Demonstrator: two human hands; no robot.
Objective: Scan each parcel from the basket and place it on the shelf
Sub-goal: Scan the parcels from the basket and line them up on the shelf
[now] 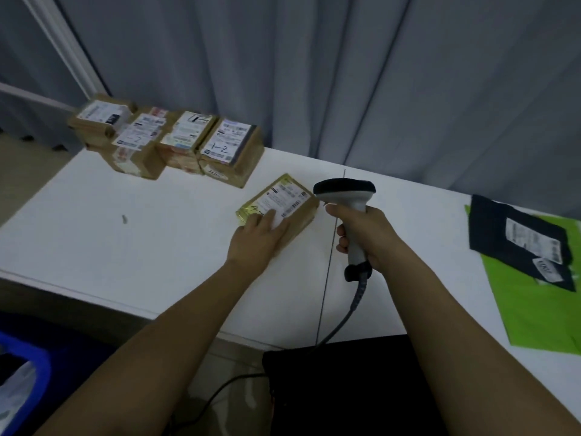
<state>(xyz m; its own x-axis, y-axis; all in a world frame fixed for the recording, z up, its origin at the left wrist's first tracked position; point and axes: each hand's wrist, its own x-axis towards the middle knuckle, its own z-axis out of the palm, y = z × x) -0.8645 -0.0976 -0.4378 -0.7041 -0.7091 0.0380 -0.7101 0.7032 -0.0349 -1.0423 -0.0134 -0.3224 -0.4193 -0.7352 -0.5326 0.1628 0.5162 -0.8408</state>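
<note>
A small brown cardboard parcel (287,198) with a white label and yellow tape lies on the white table (125,247), just right of centre. My left hand (256,239) rests flat on its near end, fingers straight. My right hand (366,236) grips the handle of a white and black barcode scanner (345,191), whose head sits just right of the parcel and points at it. The scanner's coiled cable (355,303) runs down off the table's front edge. A corner of the blue basket (28,369) shows at the lower left.
Several labelled cardboard parcels (169,143) stand stacked at the table's back left, before a grey curtain (314,73). A black mailer bag (518,240) lies on a green sheet (534,309) at the right. A black object (339,379) sits below the front edge.
</note>
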